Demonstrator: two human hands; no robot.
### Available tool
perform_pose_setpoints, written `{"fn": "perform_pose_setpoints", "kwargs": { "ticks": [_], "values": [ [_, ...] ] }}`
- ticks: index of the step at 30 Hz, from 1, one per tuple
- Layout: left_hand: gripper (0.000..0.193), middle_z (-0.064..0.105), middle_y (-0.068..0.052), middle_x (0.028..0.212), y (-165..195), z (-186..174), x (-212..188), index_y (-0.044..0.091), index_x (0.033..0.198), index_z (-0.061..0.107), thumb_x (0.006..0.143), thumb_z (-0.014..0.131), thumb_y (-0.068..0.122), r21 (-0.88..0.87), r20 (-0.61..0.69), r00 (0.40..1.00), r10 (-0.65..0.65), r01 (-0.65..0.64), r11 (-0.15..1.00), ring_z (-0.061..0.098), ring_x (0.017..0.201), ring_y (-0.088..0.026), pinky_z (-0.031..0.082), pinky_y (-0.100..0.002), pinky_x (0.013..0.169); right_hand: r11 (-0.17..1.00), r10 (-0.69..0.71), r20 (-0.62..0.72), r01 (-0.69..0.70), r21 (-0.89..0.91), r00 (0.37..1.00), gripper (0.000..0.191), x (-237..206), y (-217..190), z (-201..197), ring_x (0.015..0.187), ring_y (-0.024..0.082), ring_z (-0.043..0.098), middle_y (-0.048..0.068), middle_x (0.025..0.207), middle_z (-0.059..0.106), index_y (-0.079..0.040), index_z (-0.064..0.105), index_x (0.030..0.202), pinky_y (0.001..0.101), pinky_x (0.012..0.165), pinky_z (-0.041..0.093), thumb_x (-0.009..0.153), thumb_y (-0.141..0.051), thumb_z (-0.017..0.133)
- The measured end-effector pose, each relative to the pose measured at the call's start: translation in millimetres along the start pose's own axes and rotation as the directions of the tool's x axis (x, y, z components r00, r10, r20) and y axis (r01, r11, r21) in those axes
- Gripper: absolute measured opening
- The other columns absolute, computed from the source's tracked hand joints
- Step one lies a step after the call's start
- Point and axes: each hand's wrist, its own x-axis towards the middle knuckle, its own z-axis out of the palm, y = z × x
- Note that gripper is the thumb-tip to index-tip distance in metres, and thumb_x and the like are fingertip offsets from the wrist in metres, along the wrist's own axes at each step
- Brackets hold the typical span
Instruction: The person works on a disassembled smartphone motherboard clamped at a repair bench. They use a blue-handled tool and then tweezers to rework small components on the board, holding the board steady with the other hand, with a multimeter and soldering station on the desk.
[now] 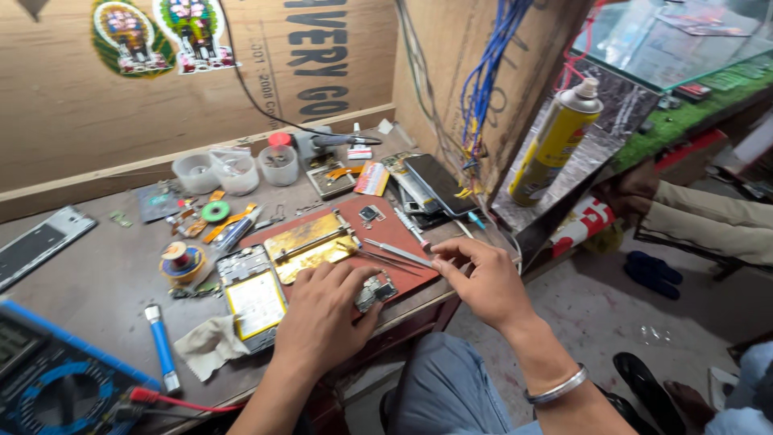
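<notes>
My left hand (322,314) rests flat on the red work mat (398,234), fingers pressing a small circuit board (374,292) at the mat's near edge. My right hand (481,278) pinches metal tweezers (394,253), whose tips point left across the mat. An opened phone with a yellow battery (254,300) lies just left of my left hand. A gold-coloured metal frame (310,240) sits on the mat above my left hand.
Small plastic cups (238,171), a solder reel (182,262), a blue-handled tool (163,348), a cloth (208,345) and a blue multimeter (48,379) lie on the bench. Phones (439,184) are stacked at the right. A yellow spray can (555,145) stands beyond the bench edge. Another person's legs (708,221) are at right.
</notes>
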Motion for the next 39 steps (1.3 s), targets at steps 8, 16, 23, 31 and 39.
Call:
{"fn": "perform_pose_setpoints", "kwargs": {
  "ticks": [8, 16, 23, 31, 39],
  "values": [
    [0.045, 0.066, -0.007, 0.102, -5, -5, -3, 0.015, 0.12, 0.066, 0.079, 0.076, 0.032, -0.027, -0.036, 0.999, 0.024, -0.025, 0.999, 0.06, 0.102, -0.028, 0.043, -0.044, 0.091, 0.908, -0.344, 0.078, 0.353, -0.225, 0.936, 0.025, 9, -7, 22, 0.102, 0.029, 0.069, 0.01, 0.108, 0.076, -0.01, 0.077, 0.11, 0.0395, 0.086, 0.054, 0.085, -0.014, 0.076],
    [0.049, 0.066, -0.008, 0.106, -13, -9, -9, 0.013, 0.12, 0.064, 0.077, 0.077, 0.033, -0.008, -0.004, 1.0, 0.019, -0.02, 1.0, 0.06, 0.104, -0.029, 0.042, -0.044, 0.094, 0.993, -0.042, 0.124, 0.056, -0.108, 0.991, 0.028, 20, -2, 30, 0.086, 0.018, 0.077, 0.007, 0.1, 0.079, -0.011, 0.077, 0.11, 0.0313, 0.078, 0.059, 0.083, -0.015, 0.076],
    [0.046, 0.066, -0.007, 0.105, -18, -12, -15, 0.015, 0.119, 0.065, 0.08, 0.077, 0.034, -0.024, 0.019, 1.0, 0.013, -0.013, 1.0, 0.06, 0.106, -0.027, 0.042, -0.043, 0.095, 0.99, 0.11, 0.222, -0.088, -0.107, 0.969, 0.039, 26, 2, 20, 0.081, 0.014, 0.076, 0.005, 0.096, 0.081, -0.013, 0.075, 0.118, 0.0306, 0.076, 0.06, 0.079, -0.013, 0.079],
    [0.045, 0.066, -0.007, 0.106, -21, -14, -18, 0.015, 0.119, 0.065, 0.08, 0.076, 0.035, -0.005, 0.042, 0.999, 0.006, -0.006, 1.0, 0.06, 0.106, -0.027, 0.041, -0.043, 0.095, 0.967, 0.231, 0.23, -0.197, -0.162, 0.945, 0.042, 25, -4, 22, 0.076, 0.014, 0.074, 0.004, 0.09, 0.082, -0.017, 0.076, 0.121, 0.0316, 0.074, 0.058, 0.08, -0.016, 0.08],
    [0.045, 0.066, -0.006, 0.109, -22, -16, -19, 0.015, 0.12, 0.066, 0.08, 0.075, 0.034, -0.009, 0.03, 0.999, 0.012, -0.012, 1.0, 0.06, 0.106, -0.026, 0.042, -0.043, 0.095, 0.971, 0.208, 0.167, -0.183, -0.155, 0.964, 0.034, 20, -2, 28, 0.076, 0.014, 0.072, 0.006, 0.086, 0.076, -0.01, 0.078, 0.115, 0.0312, 0.075, 0.058, 0.081, -0.013, 0.079]
  ]
}}
